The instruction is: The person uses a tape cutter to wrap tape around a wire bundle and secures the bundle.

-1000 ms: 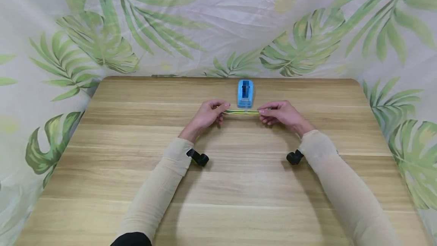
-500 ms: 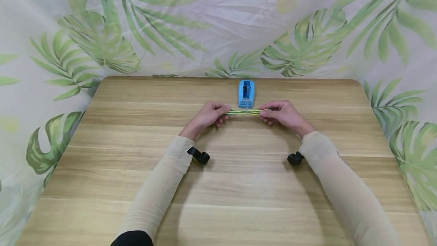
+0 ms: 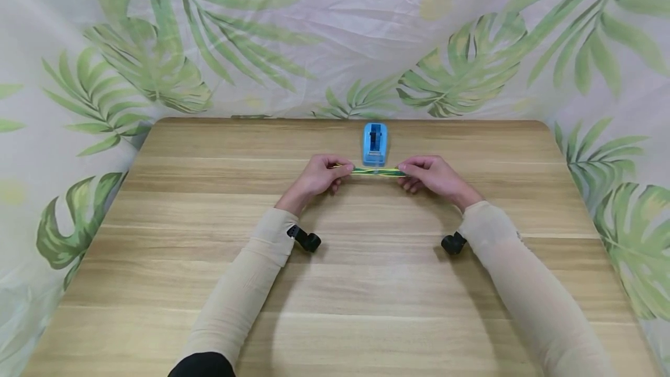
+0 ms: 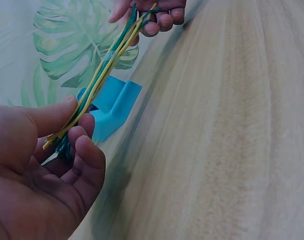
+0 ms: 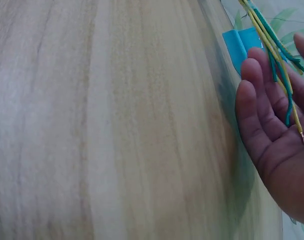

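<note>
My left hand pinches one end of a bundle of yellow and green wires between thumb and fingers. Clear tape is wrapped round the bundle's middle. At the other end, my right hand is loosely spread. In the right wrist view the wire ends fan out across its fingers, with the thumb standing apart from them. One yellow wire shows a bare metal tip near the palm. Just behind the bundle stands a blue tape dispenser, a strip of tape at its front edge.
The wood-grain table reaches out on all sides of the arms. A leaf-patterned cloth hangs behind its far edge. Each wrist carries a small black camera.
The right hand has loosened from the wires, and more of their right end shows. The left hand has shifted slightly to the right and keeps its pinch. The dispenser stays put.
</note>
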The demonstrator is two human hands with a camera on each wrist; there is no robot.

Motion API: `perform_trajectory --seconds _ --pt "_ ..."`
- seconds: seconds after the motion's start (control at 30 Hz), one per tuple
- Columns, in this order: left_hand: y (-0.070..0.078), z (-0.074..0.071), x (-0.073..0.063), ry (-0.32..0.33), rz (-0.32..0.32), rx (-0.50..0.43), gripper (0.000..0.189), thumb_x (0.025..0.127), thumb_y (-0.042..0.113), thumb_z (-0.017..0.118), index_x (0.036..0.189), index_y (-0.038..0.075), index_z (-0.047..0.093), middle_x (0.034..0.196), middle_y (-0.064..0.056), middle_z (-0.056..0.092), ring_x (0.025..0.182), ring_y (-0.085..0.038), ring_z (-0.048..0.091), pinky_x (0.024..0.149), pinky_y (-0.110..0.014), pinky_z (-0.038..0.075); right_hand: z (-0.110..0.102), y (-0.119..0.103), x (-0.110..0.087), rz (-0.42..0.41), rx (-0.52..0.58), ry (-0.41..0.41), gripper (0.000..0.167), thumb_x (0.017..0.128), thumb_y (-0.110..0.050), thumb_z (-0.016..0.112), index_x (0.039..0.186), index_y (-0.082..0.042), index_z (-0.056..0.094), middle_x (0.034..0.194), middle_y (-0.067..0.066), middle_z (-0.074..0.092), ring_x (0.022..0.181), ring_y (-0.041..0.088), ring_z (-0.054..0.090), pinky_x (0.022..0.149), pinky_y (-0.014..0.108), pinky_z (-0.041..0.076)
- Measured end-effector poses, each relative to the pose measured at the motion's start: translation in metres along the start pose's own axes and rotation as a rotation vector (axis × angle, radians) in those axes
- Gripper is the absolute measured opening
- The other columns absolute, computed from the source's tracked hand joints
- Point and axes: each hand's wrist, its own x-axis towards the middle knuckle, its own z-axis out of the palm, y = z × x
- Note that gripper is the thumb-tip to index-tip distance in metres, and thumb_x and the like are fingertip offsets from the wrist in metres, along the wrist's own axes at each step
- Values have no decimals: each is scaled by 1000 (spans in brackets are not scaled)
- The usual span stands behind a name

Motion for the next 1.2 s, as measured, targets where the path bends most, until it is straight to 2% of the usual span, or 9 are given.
perform_trajectory --seconds 0.13,0.33,0.63,0.8,1.03,1.2 --pt "0 0 1 14 30 -7 18 97 13 70 109 0 73 81 -13 63 57 -13 49 49 -24 42 -1 -2 1 26 -27 -25 39 105 -26 57 123 8 64 97 20 71 79 21 67 71 31 58" --pt "0 1 2 9 46 -24 17 96 12 70 109 0 73 78 -13 59 59 -13 49 50 -23 42 -2 -4 1 56 -47 -53 37 105 -22 57 122 10 63 90 15 71 74 19 66 65 28 55" --pt "3 3 2 -33 41 22 24 100 20 65 116 3 70 86 -13 57 62 -16 51 54 -26 47 -3 -3 1 39 -4 -7 33 101 -16 63 120 11 64 89 15 70 72 17 63 65 28 56" --pt "5 3 3 -26 29 43 31 104 28 59 121 3 66 86 -12 55 62 -16 52 54 -29 49 -3 -4 1 27 -20 12 32 100 -16 66 120 8 66 90 14 71 73 16 63 67 28 56" --pt "6 3 3 -31 13 83 26 105 23 57 116 3 70 81 -12 55 61 -15 51 53 -28 48 -1 -6 1 -3 -68 46 30 97 -17 70 118 5 69 93 15 71 76 18 64 69 30 56" --pt "6 2 5 -42 44 145 24 104 20 59 112 1 71 79 -13 56 60 -16 52 53 -27 48 0 -4 3 -23 -87 66 30 96 -17 71 117 5 70 91 12 71 75 18 63 68 29 56"
